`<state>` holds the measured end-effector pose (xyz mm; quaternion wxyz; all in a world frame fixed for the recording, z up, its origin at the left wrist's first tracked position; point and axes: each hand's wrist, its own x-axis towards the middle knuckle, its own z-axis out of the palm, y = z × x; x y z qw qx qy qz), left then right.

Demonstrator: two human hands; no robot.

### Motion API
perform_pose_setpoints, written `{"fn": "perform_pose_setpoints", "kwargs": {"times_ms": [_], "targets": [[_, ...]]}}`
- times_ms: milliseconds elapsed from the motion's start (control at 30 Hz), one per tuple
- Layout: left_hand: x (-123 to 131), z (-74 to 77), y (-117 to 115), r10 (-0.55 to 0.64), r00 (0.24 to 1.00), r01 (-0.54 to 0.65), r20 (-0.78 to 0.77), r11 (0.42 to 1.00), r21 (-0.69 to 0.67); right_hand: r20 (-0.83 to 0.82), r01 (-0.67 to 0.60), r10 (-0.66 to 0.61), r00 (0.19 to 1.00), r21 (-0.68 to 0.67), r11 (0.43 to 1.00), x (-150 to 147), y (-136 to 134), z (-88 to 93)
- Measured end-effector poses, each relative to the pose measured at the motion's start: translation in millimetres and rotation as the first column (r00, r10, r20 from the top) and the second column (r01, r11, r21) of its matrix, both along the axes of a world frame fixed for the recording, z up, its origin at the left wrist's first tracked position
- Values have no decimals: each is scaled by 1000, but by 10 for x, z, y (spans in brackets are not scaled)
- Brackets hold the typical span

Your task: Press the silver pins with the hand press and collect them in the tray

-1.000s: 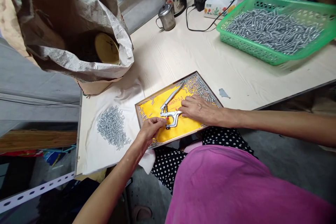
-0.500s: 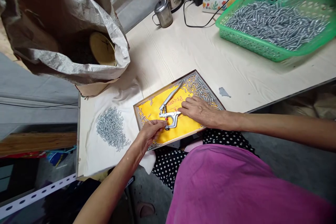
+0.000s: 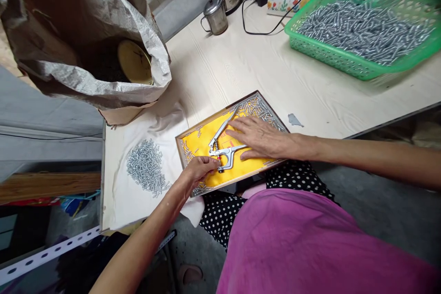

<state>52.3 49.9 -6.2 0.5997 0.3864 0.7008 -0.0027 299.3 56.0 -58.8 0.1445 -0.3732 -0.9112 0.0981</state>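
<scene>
A pair of silver snap-press pliers (image 3: 225,151) with a small spring lies over the yellow-lined shallow tray (image 3: 198,121), its two handles spread apart. My left hand (image 3: 200,168) is closed in a pinch at the jaw end of the pliers; whatever sits between thumb and finger is too small to make out. Over the handle side, my right hand (image 3: 263,138) is open, fingers stretched and thumb apart, with the lower handle's end running beneath it. Small metal spring-like pieces (image 3: 257,106) line the tray's far right side, and others lie along its left edge.
On a white cloth to the left is a pile of similar metal pieces (image 3: 146,167). A large open sack (image 3: 138,94) stands behind it. A green basket (image 3: 327,59) full of metal pieces is at the back right, beyond a lidded metal cup (image 3: 216,18) and a black cable (image 3: 258,33).
My right hand has opened from its curled grip near the lower handle, its fingers now extended toward the upper handle. My left hand stays pinched at the jaw.
</scene>
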Motion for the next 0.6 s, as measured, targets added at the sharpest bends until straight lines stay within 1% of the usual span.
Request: {"fn": "perform_pose_setpoints", "kwargs": {"times_ms": [67,133,233,367,467,533,567,600], "targets": [[-5,-14,-12,5,1000,-5,-4,1000,1,8,-4,4,1000,29,1000,42,145,-8],[-11,-27,-32,15,1000,-15,-12,1000,4,54,-14,12,998,26,1000,52,278,-15],[-11,-32,-66,41,999,-41,-16,999,23,124,-15,13,992,15,1000,6,392,-4],[0,-22,-89,54,998,-55,23,998,18,190,25,-33,981,45,999,-67,380,74],[-6,-30,-104,51,999,-52,19,998,23,230,17,-25,973,35,999,-78,333,162],[-18,-37,-133,15,999,-13,-29,999,52,257,-2,-1,966,10,1000,-73,308,212],[-20,-35,-156,-23,997,31,-80,994,101,264,-5,4,965,3,1000,-70,296,228],[-18,-29,-183,-67,986,95,-155,979,182,265,-3,3,964,1,1000,-67,284,237]]}}
